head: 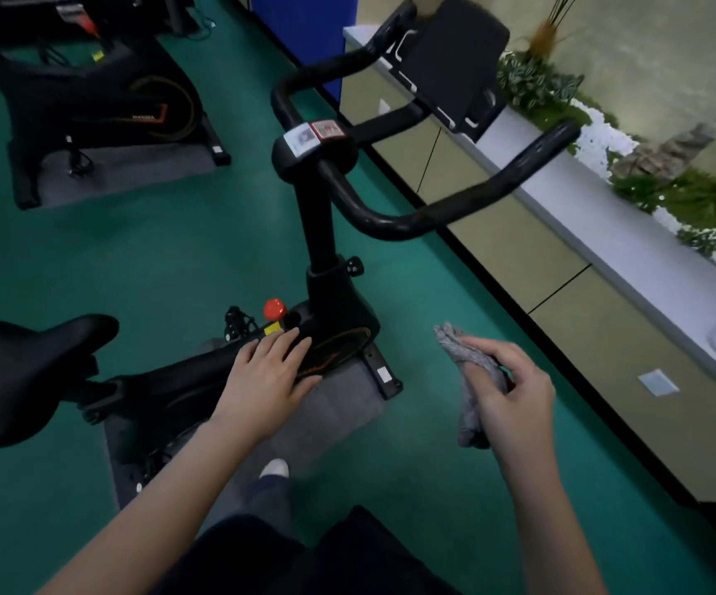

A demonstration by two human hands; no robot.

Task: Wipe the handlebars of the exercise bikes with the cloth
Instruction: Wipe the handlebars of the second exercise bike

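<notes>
Right hand (515, 388) fingers curled round bunched grey cloth (472, 380), likely readied for black curved handlebars (429, 212); left hand (268, 380) spread flat, empty, seemingly steadying over black bike frame (201, 375).

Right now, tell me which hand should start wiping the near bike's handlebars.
The right hand: it already holds the grey cloth and hangs below the nearer handlebar. The left hand is open, empty, and low over the bike's frame.

Cloth (472, 380) in right hand (515, 397); handlebars (455, 208) above and ahead of it; left hand (266, 380) to its left, over the frame (201, 375).
</notes>
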